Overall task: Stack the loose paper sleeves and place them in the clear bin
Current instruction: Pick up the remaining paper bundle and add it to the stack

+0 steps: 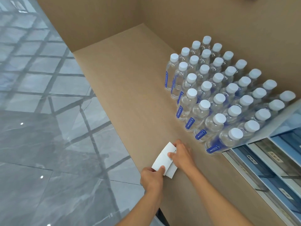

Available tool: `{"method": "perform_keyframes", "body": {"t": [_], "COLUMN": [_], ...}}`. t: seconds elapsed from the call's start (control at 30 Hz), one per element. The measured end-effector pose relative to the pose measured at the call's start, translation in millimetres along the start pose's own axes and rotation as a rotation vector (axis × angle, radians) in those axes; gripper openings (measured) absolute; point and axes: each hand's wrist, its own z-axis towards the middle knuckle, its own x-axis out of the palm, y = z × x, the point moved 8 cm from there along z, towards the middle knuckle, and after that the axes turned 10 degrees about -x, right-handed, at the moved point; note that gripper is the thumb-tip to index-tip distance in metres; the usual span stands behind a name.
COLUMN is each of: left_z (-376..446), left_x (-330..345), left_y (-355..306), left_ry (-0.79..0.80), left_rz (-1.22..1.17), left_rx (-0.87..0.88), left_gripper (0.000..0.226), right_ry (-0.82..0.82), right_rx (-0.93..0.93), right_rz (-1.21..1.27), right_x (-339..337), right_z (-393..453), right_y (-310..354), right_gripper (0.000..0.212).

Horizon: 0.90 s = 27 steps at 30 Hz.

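Note:
White paper sleeves [163, 158] lie overlapped in a small pile on the tan countertop [130, 95], near its front left edge. My left hand [151, 177] grips the pile's near end, thumb on top. My right hand [181, 154] holds the far right side, fingers pressed on the top sleeve. Some small print shows on one sleeve by my right fingers. No clear bin shows in view.
Several water bottles [216, 98] with white caps and blue labels stand in rows to the right. A blue and white drawer organizer [268, 162] with labelled drawers sits at the right edge. Left of the counter is a glossy grey tiled floor [40, 111].

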Motion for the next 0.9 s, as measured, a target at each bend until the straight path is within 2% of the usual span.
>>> {"method": "perform_keyframes", "body": {"t": [0.17, 0.3, 0.37, 0.43, 0.57, 0.73, 0.83, 0.9], "left_z": [11, 15, 13, 11, 5, -16, -39, -57], "left_x": [10, 15, 16, 17, 25, 58, 87, 103], "left_y": [10, 11, 8, 4, -1, -2, 8, 17], "left_ry": [0.021, 0.080, 0.126, 0.179, 0.302, 0.533, 0.693, 0.755], "left_rz": [-0.100, -0.197, -0.216, -0.208, -0.092, 0.083, 0.217, 0.333], "left_rx": [-0.094, -0.119, -0.112, -0.106, -0.054, 0.059, 0.094, 0.151], "left_gripper": [0.025, 0.011, 0.008, 0.009, 0.010, 0.022, 0.026, 0.024], "right_ry": [0.028, 0.077, 0.099, 0.117, 0.128, -0.041, -0.200, -0.296], "right_rx": [0.003, 0.033, 0.041, 0.064, 0.153, 0.255, 0.319, 0.338], "right_rz": [0.057, 0.136, 0.230, 0.370, 0.608, 0.853, 0.959, 1.017], "right_x": [-2, -3, -3, -3, -8, -26, -36, -42], "right_z": [3, 8, 8, 4, -24, -75, -110, -138], "right_y": [-2, -12, -16, -22, -43, -85, -119, -140], "right_gripper": [0.049, 0.055, 0.048, 0.031, 0.011, 0.015, 0.037, 0.038]}}
